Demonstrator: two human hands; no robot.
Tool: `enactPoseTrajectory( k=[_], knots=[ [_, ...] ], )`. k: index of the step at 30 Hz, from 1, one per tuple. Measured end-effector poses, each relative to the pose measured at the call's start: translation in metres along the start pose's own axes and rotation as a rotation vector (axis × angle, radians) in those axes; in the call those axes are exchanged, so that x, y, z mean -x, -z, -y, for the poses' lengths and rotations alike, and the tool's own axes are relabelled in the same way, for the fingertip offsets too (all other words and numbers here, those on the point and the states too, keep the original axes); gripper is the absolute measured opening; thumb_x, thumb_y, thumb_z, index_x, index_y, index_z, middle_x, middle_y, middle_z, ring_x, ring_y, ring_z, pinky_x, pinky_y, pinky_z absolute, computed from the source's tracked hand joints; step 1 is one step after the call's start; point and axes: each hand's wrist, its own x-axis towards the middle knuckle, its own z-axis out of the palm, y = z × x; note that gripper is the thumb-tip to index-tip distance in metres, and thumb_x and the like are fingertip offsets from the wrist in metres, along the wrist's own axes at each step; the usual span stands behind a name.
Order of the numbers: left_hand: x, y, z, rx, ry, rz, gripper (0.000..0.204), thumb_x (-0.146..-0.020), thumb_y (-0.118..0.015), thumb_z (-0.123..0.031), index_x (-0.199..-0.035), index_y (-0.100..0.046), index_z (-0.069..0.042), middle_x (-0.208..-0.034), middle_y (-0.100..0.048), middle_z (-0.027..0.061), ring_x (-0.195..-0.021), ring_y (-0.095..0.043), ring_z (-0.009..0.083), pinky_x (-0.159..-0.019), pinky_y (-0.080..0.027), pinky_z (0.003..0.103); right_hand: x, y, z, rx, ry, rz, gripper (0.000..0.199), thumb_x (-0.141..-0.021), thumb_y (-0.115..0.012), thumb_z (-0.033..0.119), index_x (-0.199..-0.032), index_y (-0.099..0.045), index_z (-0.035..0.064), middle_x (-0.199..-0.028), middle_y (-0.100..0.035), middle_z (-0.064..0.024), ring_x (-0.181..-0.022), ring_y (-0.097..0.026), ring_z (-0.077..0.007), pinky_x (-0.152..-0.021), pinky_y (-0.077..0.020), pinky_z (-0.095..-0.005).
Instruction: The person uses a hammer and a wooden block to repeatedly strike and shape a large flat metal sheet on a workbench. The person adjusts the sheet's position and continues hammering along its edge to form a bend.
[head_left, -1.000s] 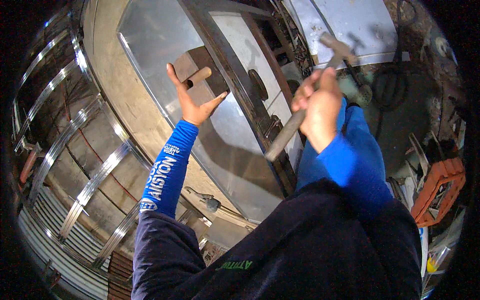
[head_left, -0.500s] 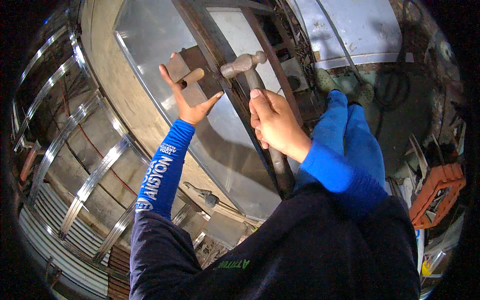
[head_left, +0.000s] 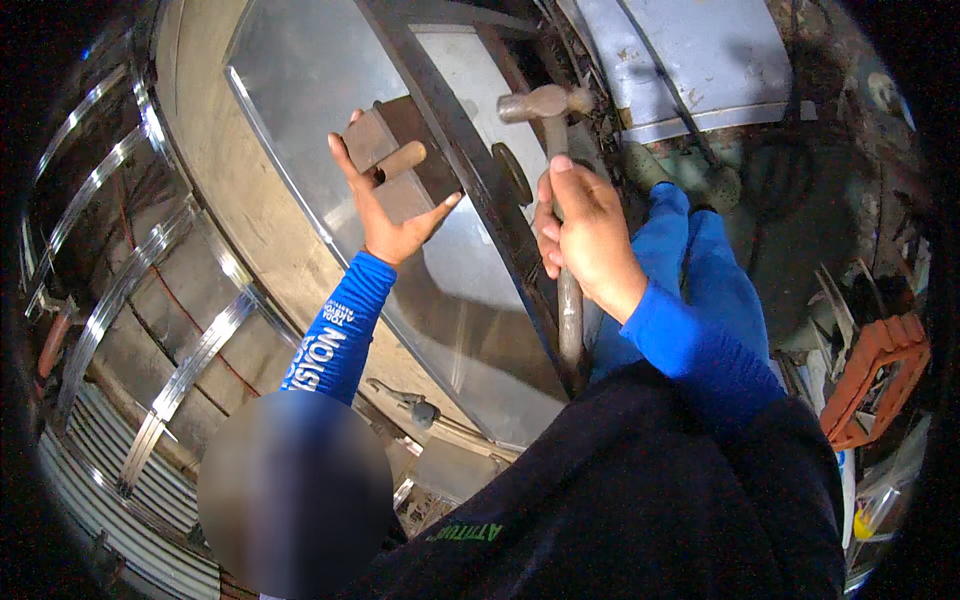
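My left hand [head_left: 395, 232] is closed around a brown rectangular block [head_left: 405, 195], thumb along its right side and fingers behind it. A round wooden handle [head_left: 400, 160] sticks out of the block's face. The block is over a shiny metal sheet [head_left: 300, 100], beside a long dark steel bar [head_left: 470, 180]; whether it touches either, I cannot tell. In my right hand [head_left: 592, 225] is a ball-peen hammer [head_left: 545, 103], gripped partway along its shaft. Its head is raised to the right of the block, apart from it.
Shiny metal framing [head_left: 150, 240] and corrugated sheets [head_left: 140, 520] are at the left. A grey hand tool [head_left: 410, 405] lies by the sheet's near edge. At the right stands an orange crate [head_left: 880, 375]; a pale panel [head_left: 690, 60] is at the far right.
The hammer has swung right, away from the block. The block and my left hand have shifted slightly right and nearer in the view. A dark oval part now shows beside the bar.
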Motion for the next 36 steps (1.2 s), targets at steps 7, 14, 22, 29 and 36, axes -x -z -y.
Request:
enactPoseTrajectory(
  k=[7, 14, 22, 29, 36],
  knots=[
    [0.000, 0.010, 0.004, -0.007, -0.059, 0.102, 0.148, -0.070, -0.090, -0.043, -0.158, 0.024, -0.011, -0.166, -0.014, 0.0267, -0.148, -0.033, 0.0417, -0.120, -0.031, 0.047, -0.006, 0.036, 0.033, -0.077, 0.105, -0.239, 0.036, -0.108, -0.044, 0.044, -0.096, -0.052, 0.0113, -0.060, -0.041, 0.0016, -0.040, -0.037, -0.0100, -0.035, -0.0358, -0.0300],
    [0.001, 0.003, 0.008, 0.029, -0.046, 0.038, 0.149, -0.070, -0.091, -0.047, -0.157, 0.023, -0.004, -0.165, -0.016, 0.0278, -0.147, -0.035, 0.0418, -0.123, -0.026, 0.045, -0.021, 0.039, 0.034, -0.221, 0.165, -0.399, 0.032, -0.106, -0.044, 0.044, -0.093, -0.051, 0.0156, -0.061, -0.042, 0.0018, -0.041, -0.038, -0.0116, -0.039, -0.0360, -0.0308],
    [0.004, 0.004, 0.006, 0.064, 0.070, 0.046, 0.153, -0.067, -0.094, -0.041, -0.156, 0.024, -0.004, -0.164, -0.019, 0.0287, -0.146, -0.037, 0.0413, -0.121, -0.030, 0.045, 0.004, 0.000, 0.014, 0.048, -0.020, 0.062, 0.039, -0.106, -0.048, 0.045, -0.088, -0.052, 0.0105, -0.055, -0.043, 0.0003, -0.037, -0.041, -0.0103, -0.032, -0.0349, -0.0282],
    [0.004, 0.005, 0.008, 0.020, 0.066, 0.042, 0.152, -0.067, -0.093, -0.041, -0.156, 0.025, -0.004, -0.164, -0.021, 0.0285, -0.143, -0.041, 0.0422, -0.118, -0.035, 0.046, -0.002, -0.005, -0.006, 0.114, 0.091, -0.032, 0.035, -0.108, -0.046, 0.041, -0.088, -0.050, 0.0121, -0.056, -0.043, 0.0018, -0.040, -0.042, -0.0102, -0.034, -0.0363, -0.0293],
    [0.005, 0.003, 0.012, 0.072, 0.088, 0.005, 0.150, -0.067, -0.093, -0.044, -0.157, 0.021, -0.002, -0.164, -0.021, 0.0283, -0.143, -0.041, 0.0428, -0.118, -0.035, 0.046, -0.019, 0.011, 0.025, -0.107, 0.183, -0.189, 0.038, -0.107, -0.044, 0.045, -0.089, -0.052, 0.0124, -0.056, -0.040, 0.0024, -0.037, -0.037, -0.0100, -0.034, -0.0353, -0.0286]
  ],
)
